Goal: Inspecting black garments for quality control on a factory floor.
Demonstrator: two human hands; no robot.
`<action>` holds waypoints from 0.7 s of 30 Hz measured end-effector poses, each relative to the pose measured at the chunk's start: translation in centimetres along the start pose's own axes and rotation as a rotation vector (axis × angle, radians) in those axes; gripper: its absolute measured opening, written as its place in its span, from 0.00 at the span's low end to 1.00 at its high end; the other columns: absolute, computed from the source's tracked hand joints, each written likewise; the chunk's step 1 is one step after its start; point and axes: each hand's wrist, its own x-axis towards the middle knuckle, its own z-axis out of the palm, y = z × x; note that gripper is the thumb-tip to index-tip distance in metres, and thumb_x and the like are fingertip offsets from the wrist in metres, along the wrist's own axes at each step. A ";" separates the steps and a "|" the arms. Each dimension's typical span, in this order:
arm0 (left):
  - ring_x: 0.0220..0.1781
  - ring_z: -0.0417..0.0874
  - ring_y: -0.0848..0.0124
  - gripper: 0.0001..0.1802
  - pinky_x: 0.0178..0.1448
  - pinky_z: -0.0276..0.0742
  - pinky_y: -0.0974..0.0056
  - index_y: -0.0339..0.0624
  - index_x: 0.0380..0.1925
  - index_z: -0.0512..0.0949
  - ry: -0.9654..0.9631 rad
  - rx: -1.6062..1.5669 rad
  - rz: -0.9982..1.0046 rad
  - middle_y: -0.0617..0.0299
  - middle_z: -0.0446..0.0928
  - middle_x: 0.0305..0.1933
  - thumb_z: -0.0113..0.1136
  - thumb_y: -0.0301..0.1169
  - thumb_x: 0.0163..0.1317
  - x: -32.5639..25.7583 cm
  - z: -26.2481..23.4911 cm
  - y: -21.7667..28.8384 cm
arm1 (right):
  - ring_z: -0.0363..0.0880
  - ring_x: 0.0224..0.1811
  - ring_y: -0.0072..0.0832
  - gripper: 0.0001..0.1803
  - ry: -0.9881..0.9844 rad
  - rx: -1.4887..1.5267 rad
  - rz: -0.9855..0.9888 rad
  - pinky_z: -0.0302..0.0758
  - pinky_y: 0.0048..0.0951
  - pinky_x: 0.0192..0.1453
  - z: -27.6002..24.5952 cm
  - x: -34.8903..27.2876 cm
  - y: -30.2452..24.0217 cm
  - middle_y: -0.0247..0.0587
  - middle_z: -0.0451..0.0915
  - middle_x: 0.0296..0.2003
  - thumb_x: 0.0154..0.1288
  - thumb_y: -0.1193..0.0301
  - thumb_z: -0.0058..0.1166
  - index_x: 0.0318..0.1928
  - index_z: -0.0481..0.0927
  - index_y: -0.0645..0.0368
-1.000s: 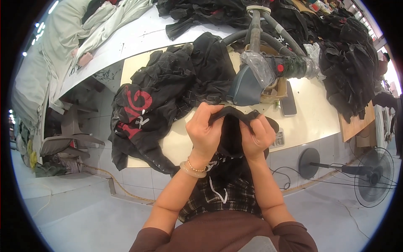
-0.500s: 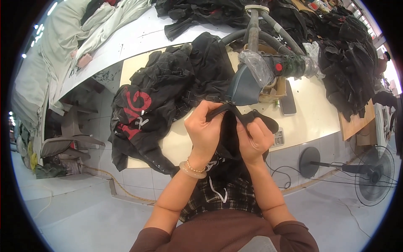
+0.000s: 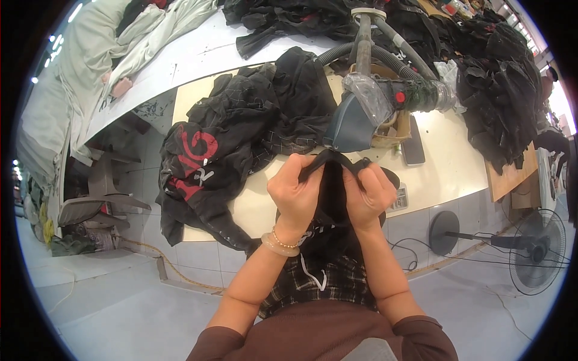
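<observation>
Between both hands a black garment (image 3: 333,198) is stretched, its edge raised just under the tip of a blue-grey machine head (image 3: 349,127). My left hand (image 3: 293,191), with a bangle and a beaded bracelet at the wrist, pinches the edge on the left. My right hand (image 3: 368,195) has its fingers curled round the same edge on the right. The cloth hangs down toward my lap, where dark plaid fabric (image 3: 346,283) and a white drawstring (image 3: 313,274) show. Whether the edge touches the machine's tip I cannot tell.
A heap of black garments (image 3: 235,114) with red lettering lies left on the cream table (image 3: 448,162). A ribbed hose (image 3: 397,66) joins the machine. A phone (image 3: 413,146) lies to the right. Dark clothes (image 3: 497,96) hang further right; a fan (image 3: 536,253) stands on the floor.
Both hands have come slightly lower, and the garment's edge has dropped a little from the machine's tip. My right hand has shifted slightly right along the edge.
</observation>
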 end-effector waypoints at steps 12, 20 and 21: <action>0.28 0.73 0.85 0.06 0.31 0.68 0.75 0.32 0.30 0.80 -0.055 -0.077 -0.123 0.68 0.80 0.25 0.69 0.17 0.58 0.4 0.1 0.2 | 0.62 0.16 0.32 0.19 0.005 0.019 0.050 0.58 0.31 0.20 -0.3 -0.3 0.0 0.37 0.63 0.17 0.48 0.81 0.72 0.19 0.69 0.61; 0.21 0.74 0.72 0.09 0.27 0.67 0.68 0.35 0.29 0.80 -0.071 0.070 0.166 0.60 0.76 0.22 0.70 0.16 0.52 -0.3 -1.2 -0.6 | 0.63 0.17 0.32 0.17 -0.001 -0.005 0.017 0.59 0.31 0.20 -0.9 -0.9 0.6 0.38 0.65 0.18 0.45 0.82 0.71 0.20 0.71 0.61; 0.21 0.74 0.67 0.09 0.26 0.68 0.65 0.36 0.30 0.79 -0.066 0.084 0.182 0.58 0.74 0.22 0.70 0.15 0.50 -0.6 -1.3 -0.8 | 0.63 0.17 0.31 0.16 -0.001 -0.003 0.006 0.59 0.31 0.20 -1.1 -1.1 0.7 0.37 0.65 0.19 0.45 0.82 0.71 0.21 0.72 0.61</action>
